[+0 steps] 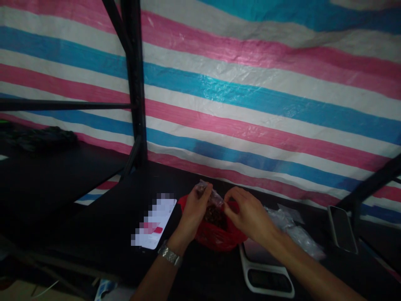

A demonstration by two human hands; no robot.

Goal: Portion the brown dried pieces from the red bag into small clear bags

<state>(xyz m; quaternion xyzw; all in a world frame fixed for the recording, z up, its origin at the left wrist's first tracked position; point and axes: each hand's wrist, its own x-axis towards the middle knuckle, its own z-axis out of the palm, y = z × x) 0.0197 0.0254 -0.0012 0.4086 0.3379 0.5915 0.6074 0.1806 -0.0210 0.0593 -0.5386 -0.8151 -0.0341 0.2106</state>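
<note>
A small clear plastic bag (216, 198) is stretched between my two hands, above a red plastic bag (216, 236). Small dark brown pieces (214, 215) lie inside the red bag; what they are I cannot make out. My left hand (196, 205), with a metal-band watch (169, 254) on the wrist, grips the left end of the clear bag between thumb and fingers. At its right end, my right hand (242, 209) pinches the edge of the clear bag. Whether anything is inside the clear bag is hard to see.
A digital scale (266, 271) stands under my right forearm. Several clear plastic bags (294, 230) lie behind that arm, with a dark-screened phone (342, 230) farther right. Left of the red bag is a lit phone (158, 225). A black metal post (134, 83) rises before the striped sheet (250, 96).
</note>
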